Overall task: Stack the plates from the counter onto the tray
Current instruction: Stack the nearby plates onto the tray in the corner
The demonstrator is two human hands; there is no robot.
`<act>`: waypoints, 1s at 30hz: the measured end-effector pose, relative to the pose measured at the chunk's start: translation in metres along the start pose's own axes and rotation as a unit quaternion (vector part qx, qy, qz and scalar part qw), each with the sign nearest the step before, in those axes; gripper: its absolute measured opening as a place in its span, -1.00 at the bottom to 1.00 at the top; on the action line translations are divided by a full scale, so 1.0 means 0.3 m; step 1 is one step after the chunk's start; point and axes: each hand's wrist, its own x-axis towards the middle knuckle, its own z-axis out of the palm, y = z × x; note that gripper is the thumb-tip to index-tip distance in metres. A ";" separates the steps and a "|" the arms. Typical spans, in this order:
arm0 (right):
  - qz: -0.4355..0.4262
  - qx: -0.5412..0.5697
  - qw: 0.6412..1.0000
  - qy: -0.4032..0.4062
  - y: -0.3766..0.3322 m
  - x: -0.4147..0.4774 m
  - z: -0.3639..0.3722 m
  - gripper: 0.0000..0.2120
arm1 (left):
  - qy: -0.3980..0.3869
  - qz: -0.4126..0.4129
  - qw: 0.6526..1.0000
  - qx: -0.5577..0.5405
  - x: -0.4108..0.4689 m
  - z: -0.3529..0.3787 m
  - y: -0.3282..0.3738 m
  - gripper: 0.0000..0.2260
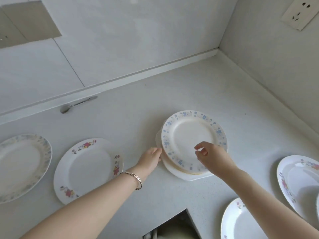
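Near the bench's (198, 87) far right corner a blue-flowered plate (189, 135) tops a stack on the white tray (188, 176). The left hand (151, 158) touches the stack's left edge; the right hand (212, 155) hovers over it, fingers loosely curled.

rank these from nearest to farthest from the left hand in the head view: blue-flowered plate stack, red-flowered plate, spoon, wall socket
From the left hand:
1. blue-flowered plate stack, touching its fingertips, just right
2. red-flowered plate, to its left
3. spoon, by the back wall
4. wall socket, far upper right
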 end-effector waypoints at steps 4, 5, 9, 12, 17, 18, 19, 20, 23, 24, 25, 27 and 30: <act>-0.065 -0.057 0.993 -0.079 -0.192 0.007 0.123 -0.79 | 0.083 0.015 0.989 0.117 -0.038 -0.266 -0.097 -0.80; -0.078 -0.074 0.990 -0.095 -0.237 0.011 0.163 -0.79 | 0.108 0.009 0.982 0.155 -0.051 -0.338 -0.131 -0.81; -0.076 -0.085 0.979 -0.167 -0.380 0.035 0.355 -0.61 | 0.202 -0.034 0.963 0.176 -0.125 -0.570 -0.246 -0.81; -0.033 -0.064 0.978 -0.194 -0.458 0.052 0.491 -0.46 | 0.249 -0.070 0.956 0.136 -0.180 -0.676 -0.313 -0.81; 0.112 0.194 0.951 -0.212 -0.545 0.063 0.657 -0.62 | 0.256 -0.090 0.959 0.085 -0.238 -0.758 -0.417 -0.72; 0.119 0.212 0.949 -0.199 -0.549 0.063 0.678 -0.68 | 0.258 -0.092 0.959 0.079 -0.245 -0.766 -0.430 -0.71; 0.125 0.214 0.950 -0.190 -0.547 0.064 0.694 -0.75 | 0.261 -0.093 0.958 0.071 -0.252 -0.774 -0.439 -0.72; 0.129 0.220 0.950 -0.183 -0.545 0.059 0.700 -0.81 | 0.263 -0.095 0.958 0.060 -0.256 -0.782 -0.448 -0.73; 0.134 0.273 0.939 -0.162 -0.544 0.045 0.679 -0.86 | 0.259 -0.093 0.961 0.038 -0.263 -0.799 -0.471 -0.74; 0.130 0.297 0.934 -0.149 -0.547 0.037 0.660 -0.89 | 0.256 -0.091 0.962 0.036 -0.262 -0.803 -0.476 -0.74; 0.120 0.322 0.930 -0.131 -0.546 0.029 0.637 -0.90 | 0.255 -0.086 0.962 0.035 -0.261 -0.805 -0.476 -0.75; 0.097 0.354 0.926 -0.091 -0.535 0.012 0.579 -0.88 | 0.252 -0.084 0.963 0.036 -0.253 -0.805 -0.472 -0.75; 0.082 0.390 0.917 -0.037 -0.480 -0.020 0.459 -0.93 | 0.240 -0.077 0.966 0.059 -0.228 -0.782 -0.443 -0.71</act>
